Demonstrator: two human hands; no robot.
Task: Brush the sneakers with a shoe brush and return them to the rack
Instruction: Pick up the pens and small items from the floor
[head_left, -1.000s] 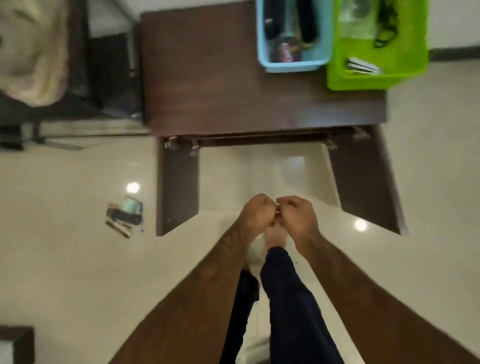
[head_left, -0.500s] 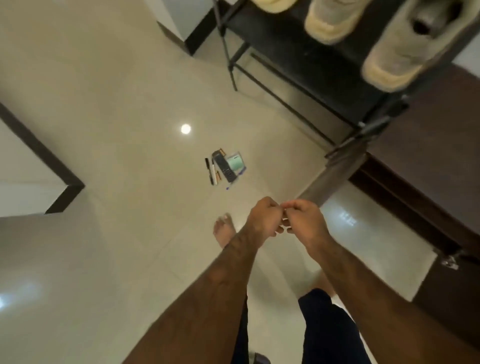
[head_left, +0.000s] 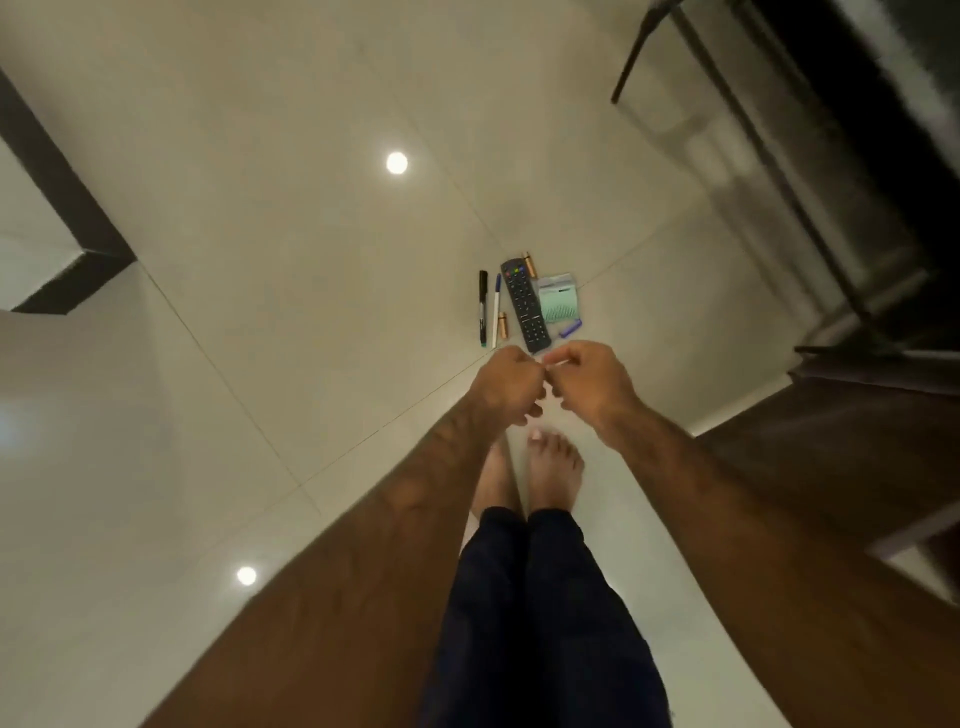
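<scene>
standing barefoot on the pale tiled floor (head_left: 260, 270), view tipped down, edges smeared with blur.

landmark: black remote (head_left: 524, 306) lying flat on the floor.
- left hand (head_left: 511, 387) and right hand (head_left: 592, 382) just below the remote, held together above the floor. fingers of both curled in tight, tips meeting between the hands. a pale speck shows at the meeting point; cannot tell whether anything is pinched there.
- rack (head_left: 914, 119): dark metal frame, up and well to the right of the remote, blurred, cut off by the picture edge.
- black marker (head_left: 483, 304) and white pen (head_left: 495, 312) just left of the remote, parallel to it.
- one gold battery (head_left: 529, 264) by the remote's top end, another (head_left: 502, 325) between pen and remote.
- green packet (head_left: 558, 304) just right of the remote, a small purple piece (head_left: 570, 328) below it.
- bare feet (head_left: 553, 467) and dark trousers (head_left: 545, 597) below the remote, under the hands.
- dark wooden panel (head_left: 831, 441) to the lower right of the remote.
- round light reflection (head_left: 397, 162) on the floor, above and left of the remote.
</scene>
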